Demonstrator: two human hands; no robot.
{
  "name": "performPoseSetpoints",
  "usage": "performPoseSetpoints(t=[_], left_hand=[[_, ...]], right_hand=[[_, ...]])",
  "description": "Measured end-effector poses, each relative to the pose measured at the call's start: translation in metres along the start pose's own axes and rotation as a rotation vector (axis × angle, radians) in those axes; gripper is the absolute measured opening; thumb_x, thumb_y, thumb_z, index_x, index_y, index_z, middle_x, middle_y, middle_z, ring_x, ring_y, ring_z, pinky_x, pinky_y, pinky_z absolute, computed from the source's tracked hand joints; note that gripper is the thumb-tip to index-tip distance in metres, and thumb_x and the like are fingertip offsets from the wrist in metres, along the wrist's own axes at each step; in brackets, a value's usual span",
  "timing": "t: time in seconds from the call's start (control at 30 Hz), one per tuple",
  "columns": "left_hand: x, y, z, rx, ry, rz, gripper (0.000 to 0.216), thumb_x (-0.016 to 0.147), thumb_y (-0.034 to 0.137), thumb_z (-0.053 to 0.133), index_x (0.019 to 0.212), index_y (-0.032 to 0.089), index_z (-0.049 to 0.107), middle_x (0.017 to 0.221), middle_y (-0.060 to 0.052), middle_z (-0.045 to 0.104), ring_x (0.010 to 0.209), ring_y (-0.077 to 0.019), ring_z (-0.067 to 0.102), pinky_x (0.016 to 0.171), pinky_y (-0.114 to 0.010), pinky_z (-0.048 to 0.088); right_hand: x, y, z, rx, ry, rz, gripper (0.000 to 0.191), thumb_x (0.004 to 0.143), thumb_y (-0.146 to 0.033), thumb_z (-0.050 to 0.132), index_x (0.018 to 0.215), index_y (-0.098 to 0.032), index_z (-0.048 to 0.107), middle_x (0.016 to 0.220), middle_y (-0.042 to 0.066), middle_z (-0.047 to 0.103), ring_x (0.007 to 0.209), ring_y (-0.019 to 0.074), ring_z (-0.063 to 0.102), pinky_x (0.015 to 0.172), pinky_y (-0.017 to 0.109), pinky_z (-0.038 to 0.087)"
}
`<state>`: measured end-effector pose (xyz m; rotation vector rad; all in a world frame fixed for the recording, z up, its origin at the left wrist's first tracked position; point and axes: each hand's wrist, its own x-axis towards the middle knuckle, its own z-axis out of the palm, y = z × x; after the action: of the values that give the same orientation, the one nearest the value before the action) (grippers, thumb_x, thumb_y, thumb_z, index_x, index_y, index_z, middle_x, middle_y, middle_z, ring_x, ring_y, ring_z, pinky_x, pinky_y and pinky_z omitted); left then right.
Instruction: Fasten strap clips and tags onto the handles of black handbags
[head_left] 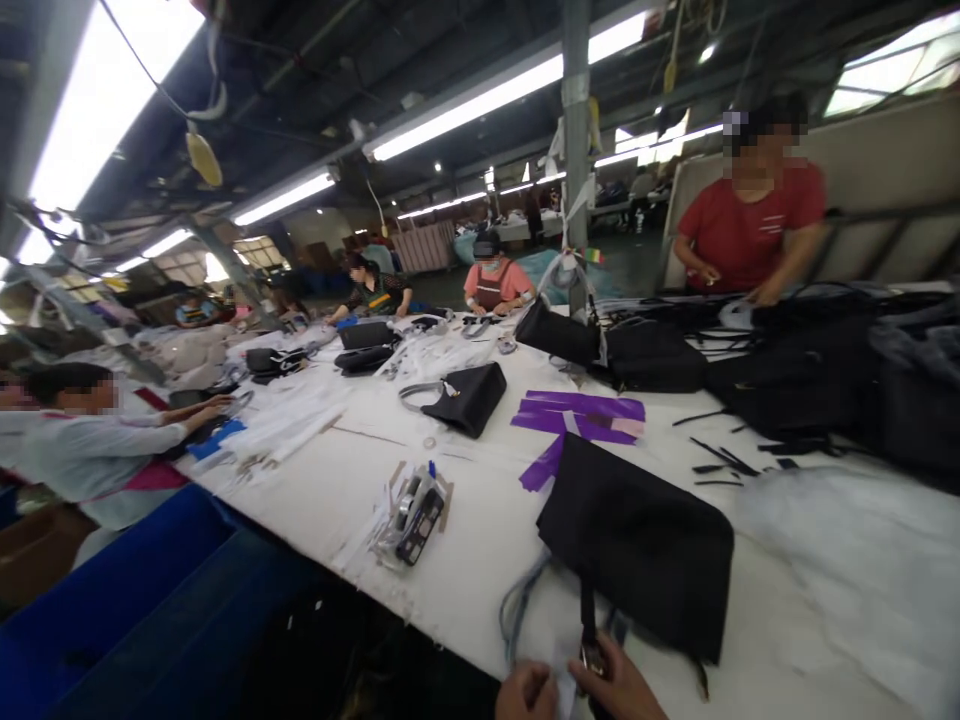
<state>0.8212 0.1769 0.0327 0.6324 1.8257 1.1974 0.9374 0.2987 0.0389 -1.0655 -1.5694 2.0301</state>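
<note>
A black bag (637, 545) lies on the white table in front of me, its grey-wrapped handle (517, 605) looping toward my hands. At the bottom edge my right hand (621, 682) is closed on a black strap (588, 608) of this bag, by a shiny metal buckle (592, 657). My left hand (526, 692) is beside it with curled fingers, pinching a whitish, see-through wrapping strip (564, 655). Blur hides the exact fingertip contact. Purple strips (581, 415) lie beyond the bag.
A tape dispenser (416, 512) sits left of the bag, with another black bag (474, 398) behind it. Black bags (802, 375) and plastic sheeting (847, 570) lie at right. Co-workers stand around the table (315, 490); a blue bin (127, 580) is at left.
</note>
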Motion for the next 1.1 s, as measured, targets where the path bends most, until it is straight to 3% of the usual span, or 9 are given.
performPoseSetpoints(t=[0.23, 0.4, 0.53, 0.63, 0.73, 0.83, 0.93, 1.03, 1.1], left_hand=[[-0.022, 0.026, 0.010, 0.027, -0.101, 0.093, 0.039, 0.080, 0.052, 0.058, 0.088, 0.015, 0.064, 0.087, -0.008, 0.068, 0.086, -0.0231, 0.063, 0.080, -0.031, 0.049], [-0.023, 0.050, 0.008, 0.024, -0.166, 0.164, 0.041, 0.084, 0.050, 0.056, 0.103, 0.016, 0.066, 0.096, -0.008, 0.070, 0.092, -0.0243, 0.063, 0.085, -0.031, 0.047], [-0.019, 0.044, 0.004, 0.113, -0.085, 0.116, 0.042, 0.083, 0.054, 0.053, 0.083, 0.014, 0.067, 0.079, -0.007, 0.068, 0.078, -0.0232, 0.062, 0.070, -0.029, 0.047], [-0.016, 0.032, 0.002, 0.079, -0.009, 0.046, 0.046, 0.079, 0.058, 0.055, 0.088, 0.014, 0.065, 0.081, -0.007, 0.067, 0.081, -0.0243, 0.062, 0.071, -0.030, 0.047], [-0.011, 0.021, 0.002, 0.044, 0.021, -0.014, 0.055, 0.074, 0.066, 0.056, 0.092, 0.015, 0.064, 0.082, -0.007, 0.068, 0.083, -0.0249, 0.062, 0.072, -0.031, 0.048], [-0.008, 0.016, 0.004, 0.071, -0.006, -0.038, 0.058, 0.070, 0.072, 0.054, 0.081, 0.016, 0.065, 0.075, -0.005, 0.065, 0.075, -0.0224, 0.061, 0.066, -0.029, 0.047], [-0.009, 0.020, 0.004, 0.070, -0.052, -0.035, 0.059, 0.069, 0.073, 0.056, 0.075, 0.015, 0.066, 0.070, -0.003, 0.064, 0.071, -0.0207, 0.059, 0.063, -0.027, 0.047], [-0.012, 0.032, 0.000, 0.044, -0.089, -0.009, 0.054, 0.070, 0.068, 0.059, 0.076, 0.015, 0.068, 0.072, -0.003, 0.067, 0.074, -0.0219, 0.061, 0.066, -0.027, 0.047], [-0.014, 0.039, -0.005, 0.026, -0.105, 0.010, 0.049, 0.072, 0.062, 0.062, 0.077, 0.015, 0.070, 0.073, -0.004, 0.069, 0.078, -0.0236, 0.063, 0.070, -0.029, 0.048]], right_hand=[[-0.019, -0.010, -0.001, 0.021, 0.010, 0.022, 0.034, 0.063, -0.044, 0.072, 0.078, -0.019, 0.054, 0.066, -0.001, 0.055, 0.061, 0.0152, 0.054, 0.056, 0.026, 0.044], [-0.025, -0.005, 0.005, 0.059, -0.024, 0.037, 0.033, 0.066, -0.047, 0.069, 0.076, -0.020, 0.054, 0.065, -0.002, 0.056, 0.055, 0.0135, 0.052, 0.054, 0.027, 0.043], [-0.024, -0.009, -0.001, -0.036, 0.005, 0.037, 0.036, 0.072, -0.055, 0.063, 0.077, -0.020, 0.057, 0.062, -0.001, 0.058, 0.051, 0.0129, 0.050, 0.050, 0.026, 0.039], [-0.020, -0.012, -0.008, -0.108, 0.100, 0.035, 0.045, 0.079, -0.063, 0.051, 0.084, -0.020, 0.062, 0.071, 0.001, 0.065, 0.046, 0.0105, 0.046, 0.047, 0.026, 0.034], [-0.019, -0.012, -0.012, -0.035, 0.143, 0.048, 0.057, 0.081, -0.070, 0.039, 0.096, -0.020, 0.062, 0.073, 0.002, 0.067, 0.041, 0.0093, 0.041, 0.043, 0.025, 0.028], [-0.022, -0.013, -0.011, 0.172, 0.097, 0.060, 0.060, 0.077, -0.072, 0.046, 0.095, -0.017, 0.063, 0.076, 0.004, 0.066, 0.050, 0.0106, 0.050, 0.049, 0.024, 0.035], [-0.026, -0.016, -0.010, 0.354, -0.009, 0.107, 0.054, 0.073, -0.065, 0.062, 0.098, -0.017, 0.066, 0.089, 0.006, 0.067, 0.073, 0.0139, 0.060, 0.069, 0.027, 0.044], [-0.027, -0.018, -0.014, 0.265, -0.135, 0.096, 0.047, 0.069, -0.057, 0.072, 0.096, -0.019, 0.070, 0.090, 0.005, 0.067, 0.082, 0.0158, 0.060, 0.074, 0.028, 0.044], [-0.025, -0.019, -0.018, 0.106, -0.175, 0.049, 0.044, 0.068, -0.055, 0.073, 0.093, -0.018, 0.073, 0.079, 0.003, 0.066, 0.073, 0.0145, 0.057, 0.068, 0.027, 0.043]])
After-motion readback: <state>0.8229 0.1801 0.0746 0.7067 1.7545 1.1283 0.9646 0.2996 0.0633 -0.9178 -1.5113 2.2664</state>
